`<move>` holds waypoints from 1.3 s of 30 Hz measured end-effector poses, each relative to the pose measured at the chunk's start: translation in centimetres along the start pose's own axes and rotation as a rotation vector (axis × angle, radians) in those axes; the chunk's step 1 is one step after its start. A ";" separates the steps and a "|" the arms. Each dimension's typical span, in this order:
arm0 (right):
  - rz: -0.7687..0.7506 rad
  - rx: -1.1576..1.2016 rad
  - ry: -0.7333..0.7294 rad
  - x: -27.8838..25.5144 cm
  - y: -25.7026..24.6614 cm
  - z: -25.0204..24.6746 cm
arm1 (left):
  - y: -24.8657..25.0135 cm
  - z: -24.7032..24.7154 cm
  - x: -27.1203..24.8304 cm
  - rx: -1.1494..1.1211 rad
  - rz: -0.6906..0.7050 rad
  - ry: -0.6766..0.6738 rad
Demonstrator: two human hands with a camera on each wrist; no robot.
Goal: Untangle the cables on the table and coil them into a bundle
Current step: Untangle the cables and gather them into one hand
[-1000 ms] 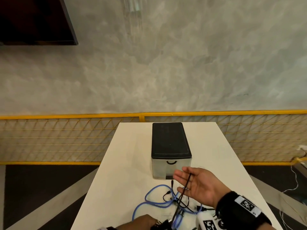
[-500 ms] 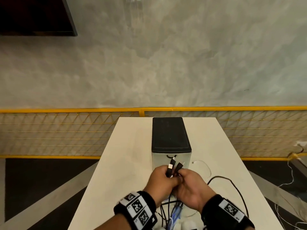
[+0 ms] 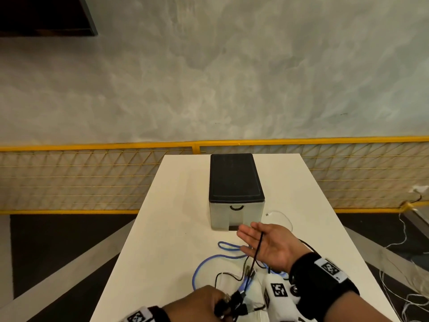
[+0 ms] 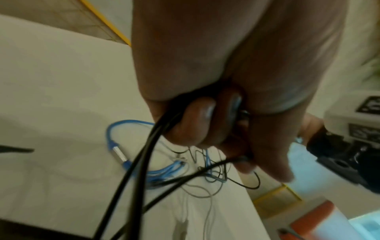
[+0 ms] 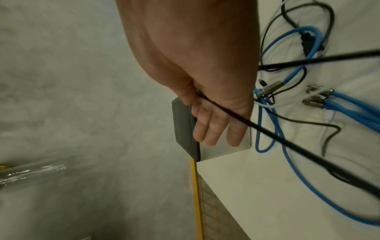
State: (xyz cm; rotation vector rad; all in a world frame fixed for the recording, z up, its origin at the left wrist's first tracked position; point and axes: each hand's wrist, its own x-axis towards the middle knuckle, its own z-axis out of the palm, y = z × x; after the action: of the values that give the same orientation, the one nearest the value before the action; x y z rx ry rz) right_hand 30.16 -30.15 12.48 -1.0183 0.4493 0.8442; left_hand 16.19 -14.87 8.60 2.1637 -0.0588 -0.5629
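Note:
My left hand (image 3: 217, 304) sits at the near edge of the white table (image 3: 174, 228) and grips a bunch of black cable ends (image 4: 144, 162) in a fist (image 4: 203, 123). My right hand (image 3: 262, 242) is held palm up in front of the box, fingers straight (image 5: 216, 126). A thin black cable (image 3: 258, 248) runs across its palm near the thumb (image 5: 267, 133) and down to the left hand. A blue cable (image 3: 209, 261) lies in loose loops on the table between the hands, mixed with thin black and white wires; its metal plugs (image 5: 314, 97) lie free.
A grey box with a black lid (image 3: 234, 182) stands mid-table just beyond my right hand. A thin white cable (image 3: 282, 214) curls to the right of it. Yellow mesh fencing (image 3: 92, 177) runs behind the table. Loose white wires (image 3: 404, 240) lie on the floor at right.
Half a second ago both hands met in front of the box around the cable ends. The left hand has since pulled back to the near edge with them, and the right has opened palm up.

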 end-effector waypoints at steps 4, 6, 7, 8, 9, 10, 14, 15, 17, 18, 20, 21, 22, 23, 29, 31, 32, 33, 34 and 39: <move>-0.033 -0.053 -0.019 -0.1 0.5 0.0 | 0.8 -3.5 -3.6 -0.457 -0.073 0.125; -0.022 -0.082 -0.047 -0.1 1.1 0.1 | 2.6 -4.7 -0.9 -0.655 -0.110 0.423; -0.016 -0.088 -0.068 -0.2 1.4 0.3 | 3.7 -5.1 0.4 -0.682 -0.111 0.481; -0.014 -0.095 -0.096 -0.2 1.7 0.5 | 4.4 -5.1 1.7 -0.700 -0.122 0.517; -0.018 -0.095 -0.130 -0.3 1.9 0.8 | 5.4 -5.1 2.3 -0.697 -0.110 0.499; -0.023 -0.094 -0.163 -0.3 2.1 1.2 | 5.7 -4.8 2.7 -0.686 -0.097 0.468; -0.022 -0.098 -0.194 -0.6 1.4 2.0 | 8.0 -3.4 3.3 -0.783 -0.046 0.455; -0.021 -0.085 -0.184 -0.8 0.8 2.0 | 7.9 -3.4 3.1 -0.791 -0.034 0.435; -0.041 -0.028 -0.141 -1.0 -0.6 1.7 | 7.2 -3.2 2.2 -0.692 -0.038 0.338; -0.054 -0.005 -0.120 -1.0 -1.2 1.5 | 6.6 -2.9 1.7 -0.619 -0.047 0.278; -0.055 -0.003 -0.106 -1.0 -1.9 1.3 | 5.5 -2.5 0.3 -0.574 -0.092 0.202; -0.047 -0.013 -0.105 -0.8 -2.0 1.4 | 4.9 -2.4 -0.1 -0.565 -0.119 0.181; -0.037 -0.014 -0.104 -0.6 -1.9 1.4 | 4.4 -2.4 -0.4 -0.547 -0.137 0.159; -0.026 -0.011 -0.100 -0.3 -1.6 1.4 | 3.9 -2.5 -0.8 -0.507 -0.142 0.118; -0.029 -0.020 -0.096 0.0 -0.8 1.6 | 2.7 -4.0 -3.3 -0.336 -0.131 -0.191; -0.032 -0.049 -0.112 0.2 0.0 1.3 | 2.6 -4.6 -2.6 -0.499 -0.145 0.046; -0.021 -0.087 -0.123 0.2 0.5 1.3 | 2.7 -5.1 -1.9 -0.625 -0.162 0.210; -0.006 -0.124 -0.137 0.0 1.1 1.3 | 2.8 -5.6 -0.9 -0.709 -0.163 0.343; 0.007 -0.148 -0.157 0.0 1.7 1.3 | 3.3 -6.0 0.0 -0.727 -0.154 0.414; 0.013 -0.099 -0.257 0.1 3.1 2.2 | 6.4 -4.5 2.5 -0.708 -0.068 0.392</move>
State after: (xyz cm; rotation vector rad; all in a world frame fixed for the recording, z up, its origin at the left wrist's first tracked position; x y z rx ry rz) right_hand 27.65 -27.37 11.78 -0.9818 0.1970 1.0023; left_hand 21.32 -16.05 14.91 1.5440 0.3759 -0.1439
